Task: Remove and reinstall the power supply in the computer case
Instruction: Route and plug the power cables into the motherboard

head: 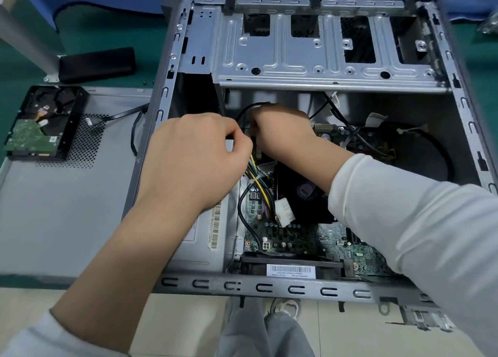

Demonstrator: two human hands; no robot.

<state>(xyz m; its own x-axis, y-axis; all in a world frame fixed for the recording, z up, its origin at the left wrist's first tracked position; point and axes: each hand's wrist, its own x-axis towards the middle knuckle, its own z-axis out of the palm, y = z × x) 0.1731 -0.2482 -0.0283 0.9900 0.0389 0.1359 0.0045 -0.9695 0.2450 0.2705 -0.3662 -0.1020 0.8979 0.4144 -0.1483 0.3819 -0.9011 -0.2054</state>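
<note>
Both hands in computer case (172, 60); left hand (188, 157) pinches cable bundle (258, 184).

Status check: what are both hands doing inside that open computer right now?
Left hand pinching yellow-and-black wire bundle. Right hand curled deep inside open grey metal case; its grasp hidden. Loose white connector dangling.
</note>
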